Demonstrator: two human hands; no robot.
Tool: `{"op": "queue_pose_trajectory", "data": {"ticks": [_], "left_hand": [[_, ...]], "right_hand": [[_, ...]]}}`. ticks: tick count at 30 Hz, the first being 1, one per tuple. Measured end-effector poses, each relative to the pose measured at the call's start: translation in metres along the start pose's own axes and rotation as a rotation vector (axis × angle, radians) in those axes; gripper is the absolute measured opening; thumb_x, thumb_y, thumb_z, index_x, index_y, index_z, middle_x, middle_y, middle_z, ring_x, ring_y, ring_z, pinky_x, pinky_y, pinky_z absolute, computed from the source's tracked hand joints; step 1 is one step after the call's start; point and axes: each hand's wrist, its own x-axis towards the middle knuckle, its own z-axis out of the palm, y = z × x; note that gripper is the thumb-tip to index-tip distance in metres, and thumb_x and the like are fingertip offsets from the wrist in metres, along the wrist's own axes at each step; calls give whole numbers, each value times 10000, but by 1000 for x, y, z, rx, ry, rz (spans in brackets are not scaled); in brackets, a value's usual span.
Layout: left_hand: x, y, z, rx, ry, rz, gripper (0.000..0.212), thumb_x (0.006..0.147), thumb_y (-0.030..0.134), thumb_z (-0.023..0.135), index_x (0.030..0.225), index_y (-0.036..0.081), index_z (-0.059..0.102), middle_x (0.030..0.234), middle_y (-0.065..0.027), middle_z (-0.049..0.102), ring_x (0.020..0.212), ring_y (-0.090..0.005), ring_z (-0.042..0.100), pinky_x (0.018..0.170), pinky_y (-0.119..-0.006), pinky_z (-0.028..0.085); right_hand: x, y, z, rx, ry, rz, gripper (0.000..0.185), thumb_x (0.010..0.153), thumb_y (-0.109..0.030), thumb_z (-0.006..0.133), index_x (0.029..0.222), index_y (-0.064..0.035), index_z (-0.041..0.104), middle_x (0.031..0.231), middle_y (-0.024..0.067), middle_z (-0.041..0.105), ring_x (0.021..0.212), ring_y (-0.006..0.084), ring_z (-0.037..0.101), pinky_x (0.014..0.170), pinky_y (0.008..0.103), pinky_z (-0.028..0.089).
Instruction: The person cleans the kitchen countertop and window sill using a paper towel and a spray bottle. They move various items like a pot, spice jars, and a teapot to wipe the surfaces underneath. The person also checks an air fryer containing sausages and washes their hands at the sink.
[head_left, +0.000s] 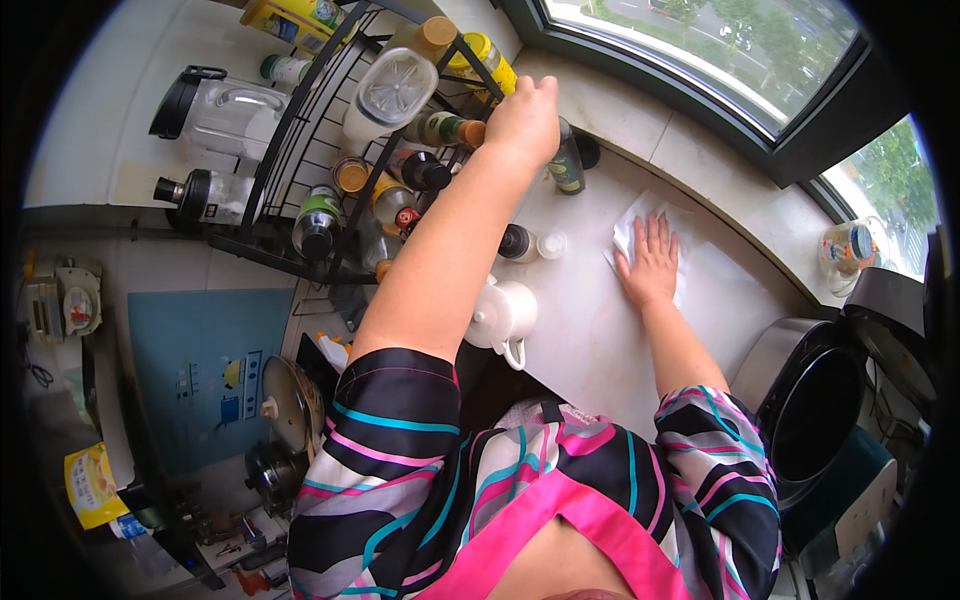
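Observation:
My right hand lies flat, fingers spread, on a white wipe or paper towel against the pale countertop. My left hand is raised beside the black wire rack, its fingers curled. What it may be holding is hidden by the hand itself. Close to its fingers is a jar with a yellow lid. A dark green bottle stands just right of that hand. Below my left forearm are a white teapot and a small dark-topped bottle beside a clear cap.
The rack holds several sauce bottles and a clear plastic container. A blender jug stands beyond it. At right, an open air fryer or cooker borders the counter. A glass jar sits on the windowsill.

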Motion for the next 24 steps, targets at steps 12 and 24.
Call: {"op": "queue_pose_trajectory", "data": {"ticks": [12, 24], "left_hand": [[-156, -10, 44, -304, 129, 128, 365, 815, 168, 815, 1142, 70, 688, 1223, -114, 665, 1157, -332, 632, 1025, -418, 500], [-116, -2, 209, 252, -429, 51, 238, 934, 143, 607, 1154, 121, 695, 1189, -110, 680, 1135, -288, 670, 985, -436, 476]], "right_hand": [[-19, -1, -3, -11, -52, -99, 758, 1005, -463, 550, 1639, -128, 305, 1737, 100, 204, 1617, 277, 122, 1314, 460, 74], [-122, -1, -3, -7, -108, -124, 875, 917, -539, 628, 1634, -137, 329, 1726, 90, 250, 1609, 288, 171, 1306, 478, 103]]}}
